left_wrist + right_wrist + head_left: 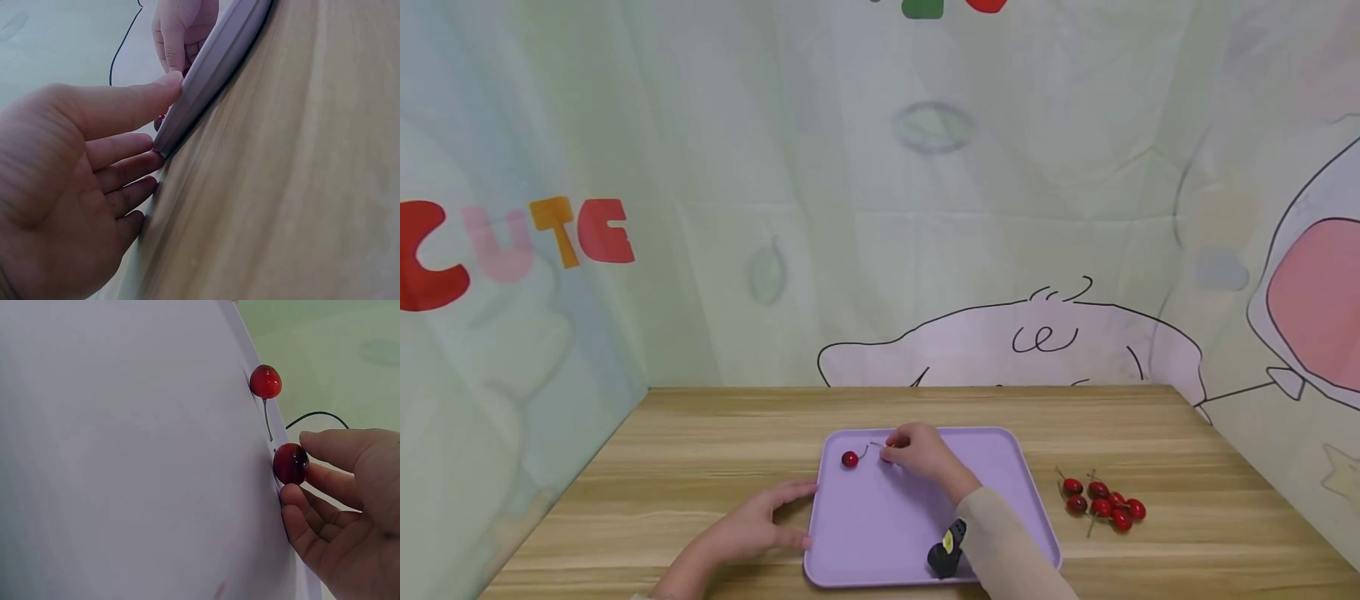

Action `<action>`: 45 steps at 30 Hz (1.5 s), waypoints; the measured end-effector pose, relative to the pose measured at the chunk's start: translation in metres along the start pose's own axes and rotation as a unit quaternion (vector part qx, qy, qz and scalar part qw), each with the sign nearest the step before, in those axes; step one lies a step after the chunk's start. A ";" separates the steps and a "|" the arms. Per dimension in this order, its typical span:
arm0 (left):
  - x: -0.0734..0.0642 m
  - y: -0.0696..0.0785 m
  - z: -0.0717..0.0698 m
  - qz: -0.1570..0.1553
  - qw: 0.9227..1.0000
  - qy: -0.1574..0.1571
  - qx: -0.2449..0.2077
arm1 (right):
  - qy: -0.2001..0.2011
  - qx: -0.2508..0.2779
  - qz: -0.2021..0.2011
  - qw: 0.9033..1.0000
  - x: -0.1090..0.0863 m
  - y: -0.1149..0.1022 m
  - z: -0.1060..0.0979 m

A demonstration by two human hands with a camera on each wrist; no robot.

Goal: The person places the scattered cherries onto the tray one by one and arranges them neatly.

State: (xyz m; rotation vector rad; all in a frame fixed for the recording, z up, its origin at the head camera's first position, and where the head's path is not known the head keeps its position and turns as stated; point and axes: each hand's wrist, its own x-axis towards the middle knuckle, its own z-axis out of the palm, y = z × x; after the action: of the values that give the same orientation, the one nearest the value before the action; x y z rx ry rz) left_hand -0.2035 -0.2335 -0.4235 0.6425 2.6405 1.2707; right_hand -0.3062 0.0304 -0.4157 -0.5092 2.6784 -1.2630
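A lilac tray lies on the wooden table, with one red cherry near its far left corner, stem toward the right. Over the far side of the tray, my right hand pinches a dark red cherry between thumb and fingers, low against the tray surface. The held cherry's thin stem curves out past the thumb in the right wrist view. My left hand touches the tray's left rim with thumb and fingertips, its fingers fairly straight and spread along the edge.
Several red cherries with stems sit in a cluster on the table, right of the tray. A black wrist device on the right sleeve hangs over the tray's near edge. Behind the table hangs a printed curtain.
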 end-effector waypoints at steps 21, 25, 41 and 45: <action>0.002 0.003 0.001 -0.018 1.000 -0.001 -0.015 | 0.092 -0.007 -0.032 0.995 -0.030 -0.001 -0.085; 0.002 0.003 0.000 -0.008 1.000 0.001 -0.011 | 0.107 -0.010 -0.062 0.992 -0.051 -0.002 -0.114; 0.000 0.002 -0.002 -0.002 1.000 0.009 0.007 | 0.176 -0.095 -0.014 0.980 -0.137 0.036 -0.179; 0.000 0.001 0.000 -0.006 1.000 0.008 0.007 | 0.177 -0.116 -0.025 0.977 -0.153 0.055 -0.186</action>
State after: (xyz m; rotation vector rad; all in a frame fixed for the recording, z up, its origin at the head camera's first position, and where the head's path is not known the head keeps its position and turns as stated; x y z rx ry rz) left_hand -0.2029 -0.2330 -0.4225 0.6204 2.6644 1.2610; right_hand -0.2259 0.2522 -0.3416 -0.4145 3.1542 -1.1519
